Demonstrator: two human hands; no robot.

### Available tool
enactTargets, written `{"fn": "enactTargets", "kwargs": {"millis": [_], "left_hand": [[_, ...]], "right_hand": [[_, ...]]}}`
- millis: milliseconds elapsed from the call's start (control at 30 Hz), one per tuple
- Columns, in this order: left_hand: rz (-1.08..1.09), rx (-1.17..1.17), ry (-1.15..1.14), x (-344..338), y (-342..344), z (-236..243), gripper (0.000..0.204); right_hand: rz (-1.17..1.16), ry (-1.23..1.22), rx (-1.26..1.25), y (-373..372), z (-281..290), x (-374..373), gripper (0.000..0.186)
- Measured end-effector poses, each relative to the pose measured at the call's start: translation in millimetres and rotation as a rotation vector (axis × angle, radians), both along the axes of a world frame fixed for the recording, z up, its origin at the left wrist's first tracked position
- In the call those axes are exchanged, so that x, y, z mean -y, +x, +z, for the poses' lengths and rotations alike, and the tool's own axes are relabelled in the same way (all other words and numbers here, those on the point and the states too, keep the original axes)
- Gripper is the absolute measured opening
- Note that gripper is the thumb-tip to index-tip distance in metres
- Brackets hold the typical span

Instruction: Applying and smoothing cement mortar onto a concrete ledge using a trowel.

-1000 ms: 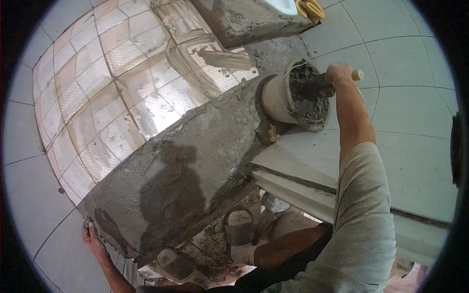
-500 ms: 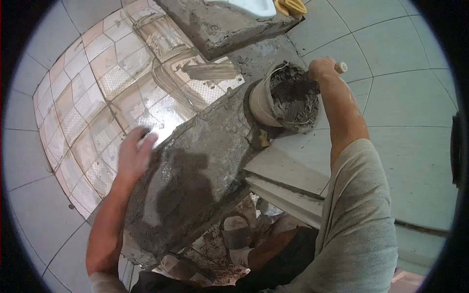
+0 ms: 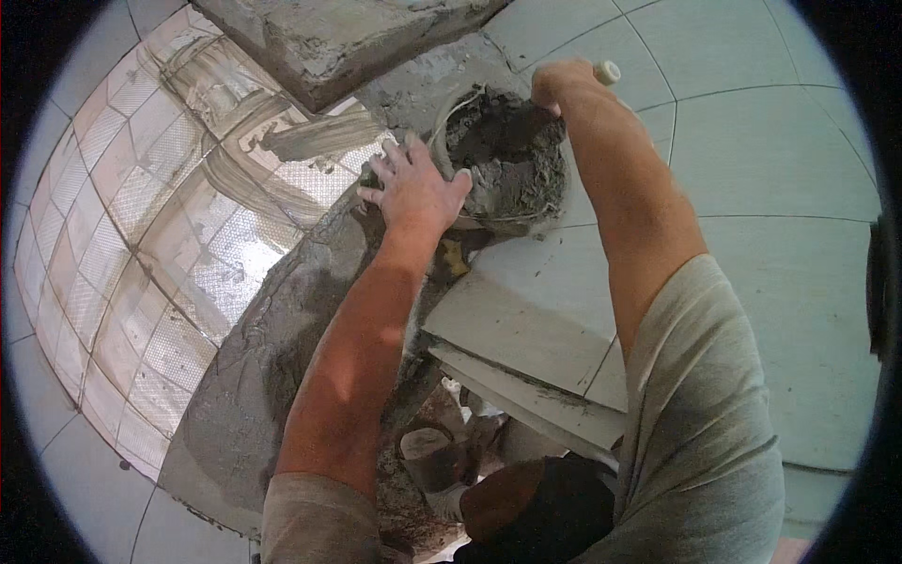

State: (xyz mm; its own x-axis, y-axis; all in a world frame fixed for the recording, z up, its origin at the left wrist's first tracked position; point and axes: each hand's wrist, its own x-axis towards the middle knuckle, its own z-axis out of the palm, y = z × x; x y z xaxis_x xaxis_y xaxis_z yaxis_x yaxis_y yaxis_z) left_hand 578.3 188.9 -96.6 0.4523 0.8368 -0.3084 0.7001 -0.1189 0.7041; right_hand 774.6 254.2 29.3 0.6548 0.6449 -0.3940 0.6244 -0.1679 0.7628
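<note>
Nearest the camera, down between the two forearms, lie rubble, a small grey cylinder [image 3: 425,451] and a stack of pale grey square tiles [image 3: 526,329] leaning over the gap. The stack sits just beside the mortar bed, and a knock from an elbow could likely slide the top tile off.

Further out, a wide slab of rough grey mortar [image 3: 272,376] slopes up from lower left toward the middle, bordered on its left by a wall of glass blocks [image 3: 141,244] smeared with grey streaks. Any wet mix dropped there would add to the mess on the glass.

Beyond that, the left hand [image 3: 413,193] rests palm-down with fingers spread, touching the near rim of a round pale bucket of dark grey mortar [image 3: 507,160]. The bucket is perched at the top of the mortar slab, against the tile stack — tilted toward the camera, it seems. If the left hand eases off, it may well tip or roll and spill.

The right hand [image 3: 564,85] is closed round a pale tool handle [image 3: 607,71], fingers wrapped tight; its working end is buried in the mix, so I cannot tell what it is. A hard dig could shove the bucket off its perch.
</note>
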Motion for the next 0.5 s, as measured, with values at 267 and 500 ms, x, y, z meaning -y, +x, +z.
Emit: {"fn": "enactTargets", "kwargs": {"millis": [267, 500], "left_hand": [[-0.047, 0.056, -0.037, 18, 12, -7, 0.085], [-0.018, 0.083, 0.009, 18, 11, -20, 0.087]], "right_hand": [[0.307, 0.058, -0.002, -6, -21, -7, 0.029], [0.476, 0.084, -0.080, -42, -36, 2, 0.022]]}}
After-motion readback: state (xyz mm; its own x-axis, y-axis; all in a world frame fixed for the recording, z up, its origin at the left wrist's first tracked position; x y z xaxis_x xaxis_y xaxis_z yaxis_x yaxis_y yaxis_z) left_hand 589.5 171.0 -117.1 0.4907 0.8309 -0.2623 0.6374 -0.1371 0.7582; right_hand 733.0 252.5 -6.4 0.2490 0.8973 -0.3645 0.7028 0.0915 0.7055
